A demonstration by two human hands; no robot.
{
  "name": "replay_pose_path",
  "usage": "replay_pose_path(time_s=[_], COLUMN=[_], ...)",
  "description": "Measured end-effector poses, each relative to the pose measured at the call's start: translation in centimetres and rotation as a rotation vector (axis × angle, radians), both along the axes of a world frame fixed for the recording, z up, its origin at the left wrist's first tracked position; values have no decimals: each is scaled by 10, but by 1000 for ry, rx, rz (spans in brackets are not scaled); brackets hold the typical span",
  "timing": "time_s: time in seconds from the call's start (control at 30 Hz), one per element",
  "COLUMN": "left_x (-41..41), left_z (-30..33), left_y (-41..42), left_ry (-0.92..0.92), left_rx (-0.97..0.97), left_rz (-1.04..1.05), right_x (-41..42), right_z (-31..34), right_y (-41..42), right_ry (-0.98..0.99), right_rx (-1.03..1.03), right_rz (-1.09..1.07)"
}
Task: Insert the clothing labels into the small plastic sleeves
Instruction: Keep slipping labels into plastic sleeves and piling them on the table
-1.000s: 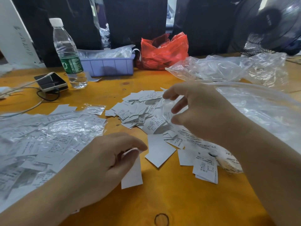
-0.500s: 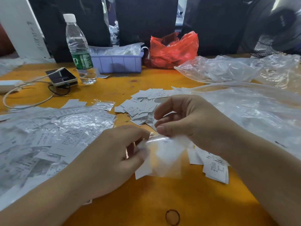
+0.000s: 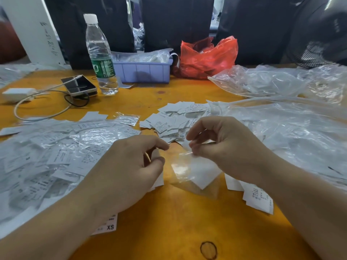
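Note:
My right hand (image 3: 223, 147) pinches the top edge of a small clear plastic sleeve (image 3: 187, 171), which hangs just above the orange table (image 3: 169, 222). A white label lies under or inside the sleeve; I cannot tell which. My left hand (image 3: 129, 169) is to the left of the sleeve, fingers curled round a white clothing label (image 3: 156, 166) that is mostly hidden by the hand. A heap of loose white labels (image 3: 172, 121) lies beyond both hands. Filled sleeves (image 3: 56, 147) are spread on the left.
A water bottle (image 3: 100, 57), a phone (image 3: 79, 86) with white cable, a lilac bin (image 3: 142, 70) and a red bag (image 3: 206, 57) stand at the back. Big clear plastic bags (image 3: 281, 119) cover the right side. Loose labels (image 3: 259, 197) lie under my right wrist.
The right hand carried a sleeve from the label heap down toward the left hand. The label in my left hand met the sleeve's mouth, and the two have since moved slightly apart.

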State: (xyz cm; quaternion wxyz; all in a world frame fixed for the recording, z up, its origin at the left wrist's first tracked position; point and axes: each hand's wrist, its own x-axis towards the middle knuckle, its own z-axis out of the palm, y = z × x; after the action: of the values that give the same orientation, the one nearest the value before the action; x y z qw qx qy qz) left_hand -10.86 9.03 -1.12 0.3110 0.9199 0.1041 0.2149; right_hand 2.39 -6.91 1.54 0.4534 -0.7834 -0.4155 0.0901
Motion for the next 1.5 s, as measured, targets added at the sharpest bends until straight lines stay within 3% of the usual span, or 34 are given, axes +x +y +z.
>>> replay_pose_path(time_s=[0.27,0.67,1.23,1.5], left_x=[-1,-1,-1,1], left_z=[5,6,5,3], left_y=[4,-3,5,3], left_ry=[-63,28,-17,-13], left_rx=[-11,-79,-4,-35], left_rz=[59,34,35,42], right_x=[1,2,8,4], right_z=[-1,-2,-5,-1], right_y=[0,2,4,1], right_ry=[51,137,151,279], right_rx=[15,121,394,454], right_rz=[15,15,-201,-127])
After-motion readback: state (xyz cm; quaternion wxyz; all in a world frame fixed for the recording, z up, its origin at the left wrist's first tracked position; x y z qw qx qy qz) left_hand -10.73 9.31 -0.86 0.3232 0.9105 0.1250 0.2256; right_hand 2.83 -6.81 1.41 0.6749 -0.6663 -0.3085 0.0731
